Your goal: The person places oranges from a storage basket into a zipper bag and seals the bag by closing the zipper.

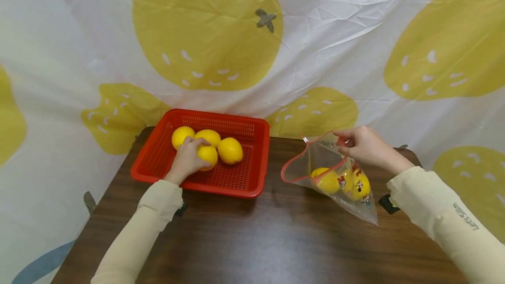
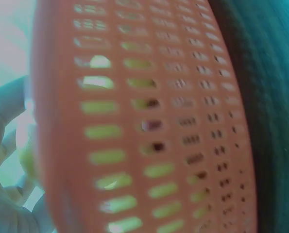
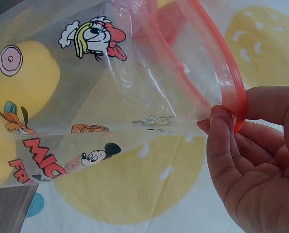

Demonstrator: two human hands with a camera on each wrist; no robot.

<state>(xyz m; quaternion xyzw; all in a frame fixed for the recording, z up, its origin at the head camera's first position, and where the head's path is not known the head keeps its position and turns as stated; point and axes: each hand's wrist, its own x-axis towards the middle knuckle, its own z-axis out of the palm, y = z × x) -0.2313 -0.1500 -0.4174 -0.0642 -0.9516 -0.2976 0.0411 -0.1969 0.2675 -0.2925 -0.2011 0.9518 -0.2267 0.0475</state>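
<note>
My left hand [image 1: 187, 157] reaches over the near rim of a red plastic basket [image 1: 260, 161] and grips a yellow lemon [image 1: 207, 157]. Three more lemons lie in the basket around it, one of them a lemon [image 1: 230, 150] on the right. In the left wrist view the basket's slotted wall [image 2: 134, 116] covers most of the hand's work. With thumb and fingers my right hand [image 1: 364, 146] pinches the red-edged mouth of a clear zip bag [image 1: 315, 157]. The bag gapes toward the left, with lemons [image 1: 327, 181] inside and cartoon figures printed on it.
A dark brown wooden table [image 1: 252, 236] carries the basket on the left and the bag on the right. Behind it hangs a white cloth [image 1: 335, 34] printed with large yellow fruit. A white zip slider [image 1: 305, 140] sits at the bag mouth's far corner.
</note>
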